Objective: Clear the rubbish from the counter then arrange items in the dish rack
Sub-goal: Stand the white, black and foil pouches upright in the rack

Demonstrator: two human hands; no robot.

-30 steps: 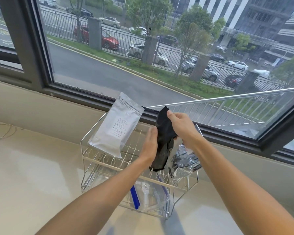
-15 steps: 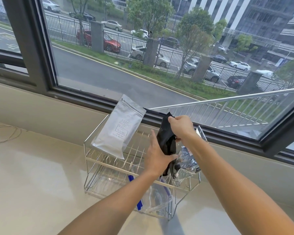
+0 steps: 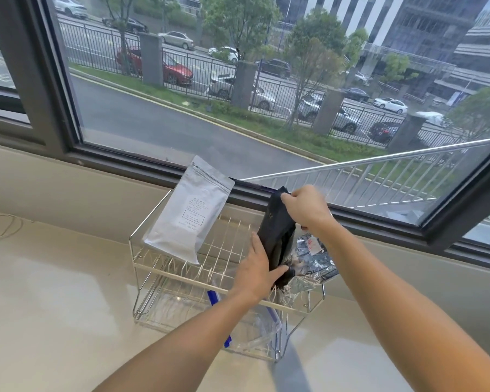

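Note:
A two-tier wire dish rack (image 3: 164,271) stands on the pale counter against the window ledge. A white pouch (image 3: 187,213) leans upright in the left of its upper tier. Over the right of that tier, a black pouch (image 3: 277,233) stands upright. My right hand (image 3: 303,206) pinches its top edge. My left hand (image 3: 256,271) grips its lower part from the left. A crinkled silver bag (image 3: 311,260) lies just behind it on the right. A clear container with a blue lid clip (image 3: 214,299) sits in the lower tier.
The window frame (image 3: 142,165) and ledge run right behind the rack. A thin white cable (image 3: 3,230) lies on the counter (image 3: 54,306) at the far left. Bare counter spreads left of and in front of the rack.
My left hand has slid down from the black pouch's middle to its lower part. The pouch now stands straighter in the upper tier. The view has shifted slightly.

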